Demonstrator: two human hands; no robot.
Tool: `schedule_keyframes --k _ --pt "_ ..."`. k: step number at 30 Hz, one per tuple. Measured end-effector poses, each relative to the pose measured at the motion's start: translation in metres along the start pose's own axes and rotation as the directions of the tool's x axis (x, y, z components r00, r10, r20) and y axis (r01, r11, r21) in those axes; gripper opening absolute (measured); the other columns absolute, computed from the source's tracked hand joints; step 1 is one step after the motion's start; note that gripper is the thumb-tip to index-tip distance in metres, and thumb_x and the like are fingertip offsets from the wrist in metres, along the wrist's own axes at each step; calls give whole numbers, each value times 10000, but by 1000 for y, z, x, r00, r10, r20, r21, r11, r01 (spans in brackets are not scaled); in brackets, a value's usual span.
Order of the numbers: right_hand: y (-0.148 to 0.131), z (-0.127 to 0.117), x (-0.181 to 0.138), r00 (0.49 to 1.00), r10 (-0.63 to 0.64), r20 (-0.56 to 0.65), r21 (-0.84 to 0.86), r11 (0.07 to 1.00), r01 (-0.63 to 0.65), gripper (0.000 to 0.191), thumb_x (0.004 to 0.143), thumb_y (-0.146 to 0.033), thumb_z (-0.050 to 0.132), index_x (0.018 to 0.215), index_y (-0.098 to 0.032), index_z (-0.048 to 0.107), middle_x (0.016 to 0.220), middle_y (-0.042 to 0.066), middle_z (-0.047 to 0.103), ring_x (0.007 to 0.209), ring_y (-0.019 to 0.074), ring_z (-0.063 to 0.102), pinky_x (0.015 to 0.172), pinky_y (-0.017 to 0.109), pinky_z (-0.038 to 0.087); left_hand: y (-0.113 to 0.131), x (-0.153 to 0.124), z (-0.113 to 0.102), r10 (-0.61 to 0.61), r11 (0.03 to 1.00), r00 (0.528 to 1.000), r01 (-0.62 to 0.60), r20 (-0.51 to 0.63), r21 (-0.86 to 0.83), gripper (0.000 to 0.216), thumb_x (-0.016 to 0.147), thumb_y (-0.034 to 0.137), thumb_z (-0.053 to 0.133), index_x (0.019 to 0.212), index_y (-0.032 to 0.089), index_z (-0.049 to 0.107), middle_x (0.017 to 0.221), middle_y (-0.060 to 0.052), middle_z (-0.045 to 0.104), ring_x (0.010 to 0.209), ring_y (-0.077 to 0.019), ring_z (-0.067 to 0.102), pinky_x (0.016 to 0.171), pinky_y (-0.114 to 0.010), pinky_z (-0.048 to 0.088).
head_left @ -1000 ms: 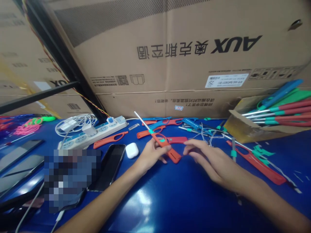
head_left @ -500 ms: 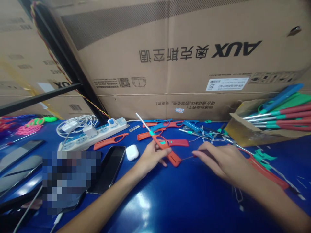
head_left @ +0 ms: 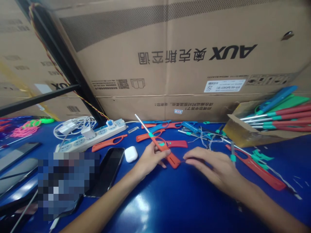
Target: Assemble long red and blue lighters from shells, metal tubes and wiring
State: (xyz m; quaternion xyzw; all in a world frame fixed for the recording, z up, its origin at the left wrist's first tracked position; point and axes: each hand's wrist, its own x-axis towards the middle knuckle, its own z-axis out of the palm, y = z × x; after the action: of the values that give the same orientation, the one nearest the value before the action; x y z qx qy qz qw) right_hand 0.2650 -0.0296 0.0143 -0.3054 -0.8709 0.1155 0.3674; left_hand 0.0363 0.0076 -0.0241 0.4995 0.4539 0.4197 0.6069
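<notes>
My left hand [head_left: 153, 157] is closed around an orange stick lighter [head_left: 172, 159], its metal tube slanting up and left and a green trigger near the fingers. The handle's lower end faces my right hand [head_left: 213, 166]. There, thumb and index finger pinch a thin dark wire or rod [head_left: 182, 161] that reaches the handle's end; its exact kind is too small to make out. Behind my right wrist shows a grey tube with a green collar [head_left: 233, 157]. Just beyond my left hand lies a red lighter handle [head_left: 178, 143].
An open carton [head_left: 234, 129] with several lighters stands at right. An orange lighter shell [head_left: 262, 170] lies before it. At left are a power strip [head_left: 102, 131], a white earbud case [head_left: 131, 154] and several phones [head_left: 110, 168]. A large cardboard box [head_left: 157, 77] walls the back.
My right hand has moved left, closer to the lighter's handle end, and less of the thin piece shows between them. The left hand keeps its hold. The view has shifted slightly.
</notes>
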Motion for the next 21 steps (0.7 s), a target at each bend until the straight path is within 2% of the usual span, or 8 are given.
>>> schedule_keyframes --k 2,5,8,11,14,16,19,21 --pt "-2 1 1 1000 -2 -20 -8 1000 2 187 1015 -207 510 1170 -227 613 1046 46 740 915 163 724 775 274 595 0 0 0 1 1000 1000 -1 6 1 505 695 391 868 990 120 560 901 -73 679 716 -169 677 483 -231 571" --pt "-6 -4 2 995 54 81 -24 998 -52 344 1024 -205 439 1352 -228 542 1222 77 705 1071 189 703 847 308 609 -1 0 -1 10 1000 1000 -10 8 -5 521 687 406 872 996 118 567 889 -70 677 730 -180 682 483 -237 570" --pt "-5 -6 1 992 71 101 2 997 -71 422 1029 -200 414 1445 -246 475 1205 70 715 989 173 721 818 308 619 -1 0 -1 21 1000 1000 -21 6 -12 535 678 421 876 1003 120 575 877 -64 673 730 -184 682 482 -246 572" --pt "1 -4 -1 1000 6 -3 46 999 -6 339 1014 -193 509 1342 -248 573 1078 45 744 892 149 722 792 277 610 -1 0 -1 21 1000 1000 -21 6 -9 524 684 425 871 994 117 582 887 -70 676 725 -180 680 484 -243 570" --pt "3 -2 -1 998 -34 -48 21 999 35 280 981 -193 590 1251 -244 646 1028 41 746 886 153 716 787 271 605 0 0 -1 10 1000 1000 -10 10 -1 511 690 416 868 983 112 581 891 -78 677 742 -185 684 490 -237 571" --pt "1 -2 0 999 -37 -25 30 999 38 350 995 -191 556 1339 -233 607 1122 67 739 977 164 715 841 283 608 0 0 -1 8 1000 1000 -8 16 3 509 695 404 865 995 112 575 904 -82 678 750 -188 688 490 -236 572" --pt "-2 -2 1 998 -40 41 80 996 37 495 1018 -167 481 1508 -232 454 1319 97 677 1155 180 673 947 316 592 0 0 -1 14 1000 1000 -14 24 8 504 704 403 857 1005 119 569 918 -83 678 760 -197 697 489 -239 570" --pt "-3 -2 0 998 -37 46 125 992 31 504 1015 -157 486 1509 -255 457 1257 80 707 1072 163 701 895 295 610 0 0 -1 16 1000 1000 -17 24 8 501 700 412 858 989 123 567 899 -74 676 756 -200 698 489 -245 571"
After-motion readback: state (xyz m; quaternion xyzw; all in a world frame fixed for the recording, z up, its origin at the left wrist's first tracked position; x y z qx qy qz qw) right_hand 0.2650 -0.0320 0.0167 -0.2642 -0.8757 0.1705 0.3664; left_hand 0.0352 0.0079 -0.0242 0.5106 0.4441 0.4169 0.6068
